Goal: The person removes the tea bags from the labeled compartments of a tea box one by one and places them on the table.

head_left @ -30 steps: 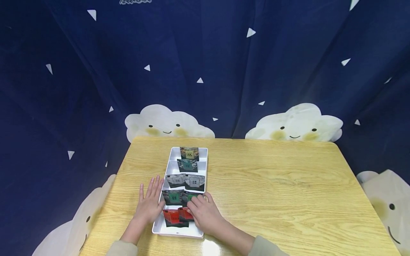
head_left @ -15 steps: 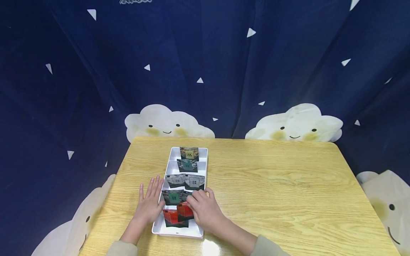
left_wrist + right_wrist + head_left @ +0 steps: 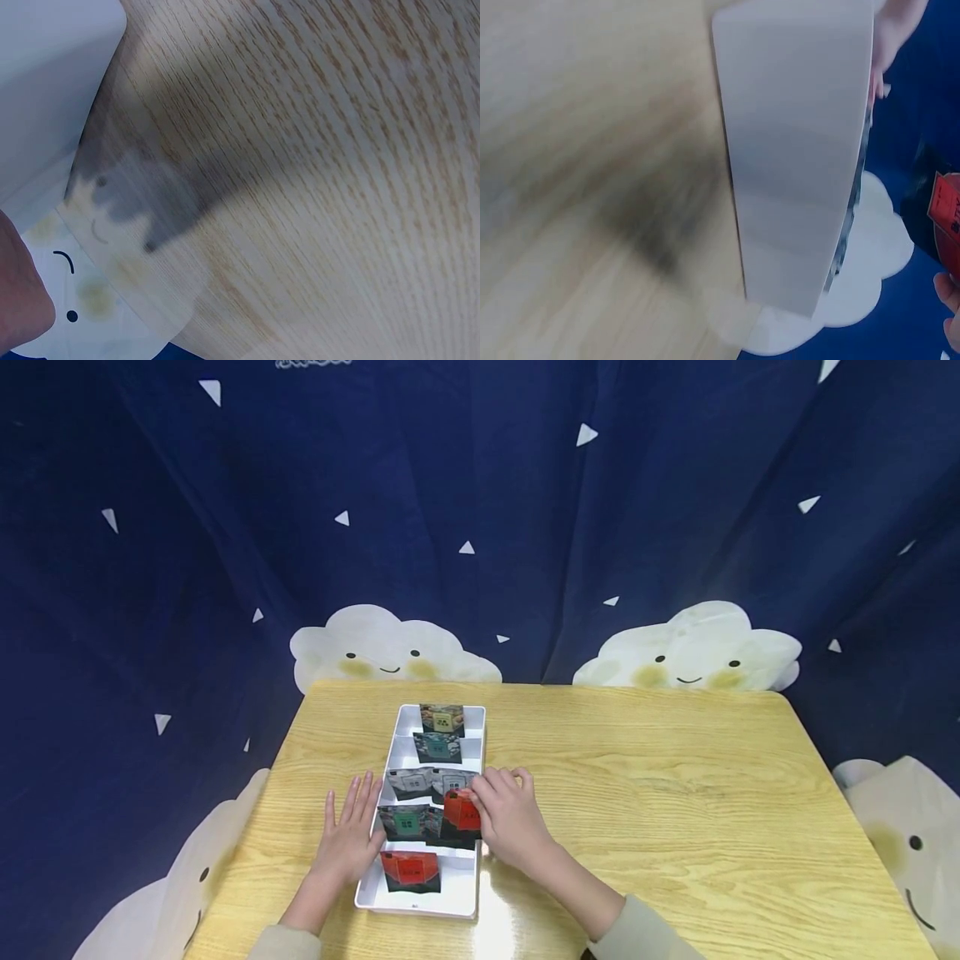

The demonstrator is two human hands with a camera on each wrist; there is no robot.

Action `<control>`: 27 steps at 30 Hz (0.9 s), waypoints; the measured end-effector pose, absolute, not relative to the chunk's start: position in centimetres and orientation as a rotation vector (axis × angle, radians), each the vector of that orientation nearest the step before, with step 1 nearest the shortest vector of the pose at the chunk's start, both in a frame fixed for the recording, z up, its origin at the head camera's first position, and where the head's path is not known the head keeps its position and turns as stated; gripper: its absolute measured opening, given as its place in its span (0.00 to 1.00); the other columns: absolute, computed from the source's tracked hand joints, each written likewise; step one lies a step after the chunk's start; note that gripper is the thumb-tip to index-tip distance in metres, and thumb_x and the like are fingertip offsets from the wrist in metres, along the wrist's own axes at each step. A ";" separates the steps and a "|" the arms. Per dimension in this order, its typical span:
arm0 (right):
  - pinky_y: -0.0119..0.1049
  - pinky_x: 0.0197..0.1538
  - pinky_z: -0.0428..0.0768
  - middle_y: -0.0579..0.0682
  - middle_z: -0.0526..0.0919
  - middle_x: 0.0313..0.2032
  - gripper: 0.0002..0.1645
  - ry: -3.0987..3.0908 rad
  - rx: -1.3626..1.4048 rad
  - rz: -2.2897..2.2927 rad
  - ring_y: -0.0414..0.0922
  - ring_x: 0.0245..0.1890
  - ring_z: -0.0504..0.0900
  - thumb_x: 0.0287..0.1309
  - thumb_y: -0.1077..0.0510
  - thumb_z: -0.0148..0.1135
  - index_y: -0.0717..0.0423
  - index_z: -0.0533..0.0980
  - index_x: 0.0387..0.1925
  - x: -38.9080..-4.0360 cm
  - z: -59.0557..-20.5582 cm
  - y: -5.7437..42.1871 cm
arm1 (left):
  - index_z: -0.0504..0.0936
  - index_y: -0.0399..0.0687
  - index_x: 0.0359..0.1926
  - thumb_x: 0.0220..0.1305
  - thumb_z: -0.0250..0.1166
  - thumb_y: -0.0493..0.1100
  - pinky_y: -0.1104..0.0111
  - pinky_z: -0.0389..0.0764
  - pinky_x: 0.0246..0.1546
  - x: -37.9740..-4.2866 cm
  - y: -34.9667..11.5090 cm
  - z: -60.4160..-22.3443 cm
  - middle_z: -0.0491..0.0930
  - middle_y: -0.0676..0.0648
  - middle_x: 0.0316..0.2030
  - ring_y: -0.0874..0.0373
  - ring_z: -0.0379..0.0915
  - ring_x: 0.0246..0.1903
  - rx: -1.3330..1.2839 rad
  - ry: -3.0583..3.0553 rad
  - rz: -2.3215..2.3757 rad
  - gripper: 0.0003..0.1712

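Red packet (image 3: 462,815), in the head view, is over the tray (image 3: 457,893) at 3 o'clock from its centre, pinched by the right hand (image 3: 512,822). The left hand (image 3: 348,842), well apart, spreads straight fingers along the tray's 8 o'clock side. A light edge pinch should avoid creases; bracing the tray should help. In the left wrist view, the tray's smooth white wall slopes at 10 o'clock, beside the glossy, grained table (image 3: 337,150). In the right wrist view, the flat, dark-bordered packet shows past 3 o'clock, fingertips (image 3: 946,292) at 4 o'clock.
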State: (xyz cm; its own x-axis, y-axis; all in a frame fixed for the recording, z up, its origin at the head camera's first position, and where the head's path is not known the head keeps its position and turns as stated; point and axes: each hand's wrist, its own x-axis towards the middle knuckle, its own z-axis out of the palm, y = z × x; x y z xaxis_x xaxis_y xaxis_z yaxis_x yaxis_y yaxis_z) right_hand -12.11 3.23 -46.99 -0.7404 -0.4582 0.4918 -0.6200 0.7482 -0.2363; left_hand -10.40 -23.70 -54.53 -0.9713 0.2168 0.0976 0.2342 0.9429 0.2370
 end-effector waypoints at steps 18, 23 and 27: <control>0.51 0.47 0.62 0.46 0.68 0.25 0.05 -2.582 0.599 0.526 0.47 0.30 0.70 0.61 0.58 0.50 0.52 0.67 0.28 -17.8 -49.3 8.2 | 0.47 0.42 0.70 0.58 0.53 0.48 0.51 0.18 0.63 -10.7 -23.7 -54.6 0.41 0.41 0.71 0.46 0.30 0.69 -0.301 -3.137 -0.333 0.42; 0.51 0.48 0.61 0.45 0.68 0.25 0.07 -2.681 0.581 0.491 0.47 0.31 0.70 0.63 0.57 0.48 0.51 0.67 0.28 -19.1 -50.6 8.8 | 0.45 0.43 0.70 0.58 0.53 0.47 0.52 0.17 0.63 -10.7 -23.8 -54.5 0.40 0.41 0.71 0.46 0.29 0.69 -0.296 -3.151 -0.325 0.43; 0.51 0.49 0.61 0.44 0.67 0.25 0.07 -2.780 0.578 0.468 0.47 0.32 0.71 0.64 0.56 0.46 0.49 0.66 0.28 -19.9 -51.7 8.9 | 0.45 0.42 0.70 0.58 0.53 0.47 0.49 0.22 0.64 -10.6 -23.7 -54.3 0.41 0.41 0.71 0.46 0.30 0.69 -0.304 -3.137 -0.316 0.43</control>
